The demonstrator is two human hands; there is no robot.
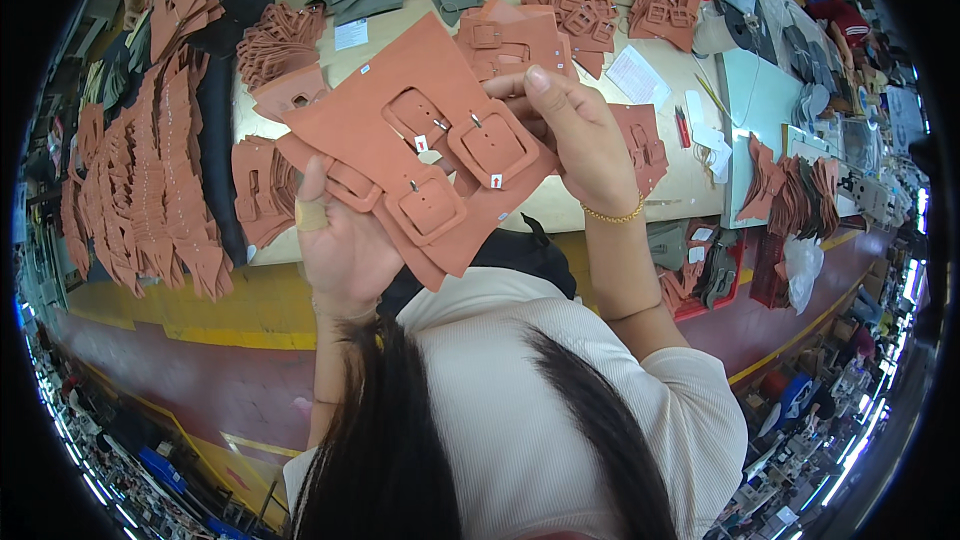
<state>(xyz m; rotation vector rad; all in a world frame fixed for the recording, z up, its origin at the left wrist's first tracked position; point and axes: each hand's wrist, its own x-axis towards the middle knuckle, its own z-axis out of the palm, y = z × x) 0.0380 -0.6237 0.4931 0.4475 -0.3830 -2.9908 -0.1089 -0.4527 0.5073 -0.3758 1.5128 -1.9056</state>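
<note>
Dark hair (400,450) hung nearest, over a white ribbed top (530,390); by the near edge of the counter (690,185), the left hand (345,255), part closed with thumb raised, held fanned orange buckle pieces (490,152) from below, likely to keep loose layers together. Right hand (587,135), half curled, met their right edge; whether it pinched, could not tell. Small white stickers (497,181) bore arrow marks; a paper slip (638,77) beyond was unreadable

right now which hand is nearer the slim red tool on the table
Right. The right hand is left of the slim red tool; the left hand is farther left, across the held terracotta pieces.
</note>
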